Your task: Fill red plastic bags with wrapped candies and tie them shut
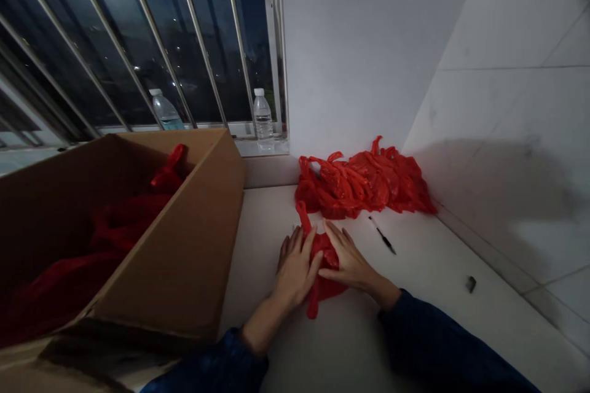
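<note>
A red plastic bag (328, 258) lies crumpled on the white tabletop, one handle sticking out toward the wall and another part toward me. My left hand (297, 264) rests on its left side, fingers stretched out and pointing away from me. On the bag's right side is my right hand (348, 258), its thumb reaching across the red plastic and the other fingers extended. Both hands are open and touch the bag, partly covering it. Just beyond them, a heap of red plastic bags (369, 181) is piled against the wall.
To the left stands a large open cardboard box (184, 245) with more red bags (133, 215) inside. A black pen (382, 235) and a small dark object (471, 284) lie on the tabletop (424, 258) at right. Two water bottles (263, 120) stand by the barred window.
</note>
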`<state>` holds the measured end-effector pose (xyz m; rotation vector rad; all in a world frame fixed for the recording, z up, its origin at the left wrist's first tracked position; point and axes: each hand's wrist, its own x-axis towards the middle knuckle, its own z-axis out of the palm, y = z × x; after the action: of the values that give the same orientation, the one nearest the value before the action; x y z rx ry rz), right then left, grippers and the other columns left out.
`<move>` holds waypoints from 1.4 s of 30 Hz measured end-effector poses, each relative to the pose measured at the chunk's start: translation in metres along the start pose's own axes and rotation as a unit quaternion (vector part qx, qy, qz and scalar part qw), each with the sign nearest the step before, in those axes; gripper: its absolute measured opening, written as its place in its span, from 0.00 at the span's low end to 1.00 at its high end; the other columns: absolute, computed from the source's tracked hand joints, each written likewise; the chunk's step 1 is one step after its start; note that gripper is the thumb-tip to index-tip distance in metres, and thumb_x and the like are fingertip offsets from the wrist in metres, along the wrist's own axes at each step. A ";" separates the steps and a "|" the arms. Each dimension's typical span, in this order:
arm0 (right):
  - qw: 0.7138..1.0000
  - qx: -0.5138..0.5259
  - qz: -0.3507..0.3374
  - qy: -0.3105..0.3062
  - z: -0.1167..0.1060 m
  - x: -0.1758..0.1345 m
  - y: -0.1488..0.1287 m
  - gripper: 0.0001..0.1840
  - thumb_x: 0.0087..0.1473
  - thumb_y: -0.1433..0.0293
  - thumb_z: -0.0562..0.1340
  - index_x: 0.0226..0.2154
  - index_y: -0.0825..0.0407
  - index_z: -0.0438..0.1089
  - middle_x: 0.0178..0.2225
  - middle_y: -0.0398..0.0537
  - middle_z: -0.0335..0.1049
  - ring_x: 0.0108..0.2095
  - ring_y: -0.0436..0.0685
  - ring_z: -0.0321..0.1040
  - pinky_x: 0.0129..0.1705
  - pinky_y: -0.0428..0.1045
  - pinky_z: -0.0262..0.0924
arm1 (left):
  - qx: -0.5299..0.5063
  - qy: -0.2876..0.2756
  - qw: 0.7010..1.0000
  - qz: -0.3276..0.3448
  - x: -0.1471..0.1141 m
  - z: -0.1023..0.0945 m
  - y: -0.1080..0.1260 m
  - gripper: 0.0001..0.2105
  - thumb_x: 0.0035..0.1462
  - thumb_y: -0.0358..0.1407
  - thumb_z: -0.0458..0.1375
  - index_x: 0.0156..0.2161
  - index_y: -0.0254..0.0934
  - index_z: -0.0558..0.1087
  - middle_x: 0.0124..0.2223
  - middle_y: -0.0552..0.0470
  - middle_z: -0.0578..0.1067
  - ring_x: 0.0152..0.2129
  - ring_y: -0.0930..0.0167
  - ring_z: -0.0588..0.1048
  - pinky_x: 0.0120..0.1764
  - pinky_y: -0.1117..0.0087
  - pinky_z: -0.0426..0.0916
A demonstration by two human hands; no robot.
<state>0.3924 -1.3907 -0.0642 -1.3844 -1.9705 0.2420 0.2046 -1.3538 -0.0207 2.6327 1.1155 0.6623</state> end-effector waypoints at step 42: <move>0.997 -0.062 0.009 -0.037 0.029 -0.002 0.008 0.47 0.57 0.43 0.55 0.68 0.55 0.49 0.67 0.58 0.53 0.68 0.68 0.44 0.68 0.69 0.34 | 0.083 -0.034 0.996 0.022 0.003 0.045 -0.040 0.24 0.68 0.41 0.48 0.65 0.34 0.61 0.65 0.41 0.65 0.64 0.58 0.59 0.63 0.48 0.56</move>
<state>0.3803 -1.3821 -0.0903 -1.4903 -2.0656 0.1854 0.2032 -1.3246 -0.0730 2.8038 1.1412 0.5029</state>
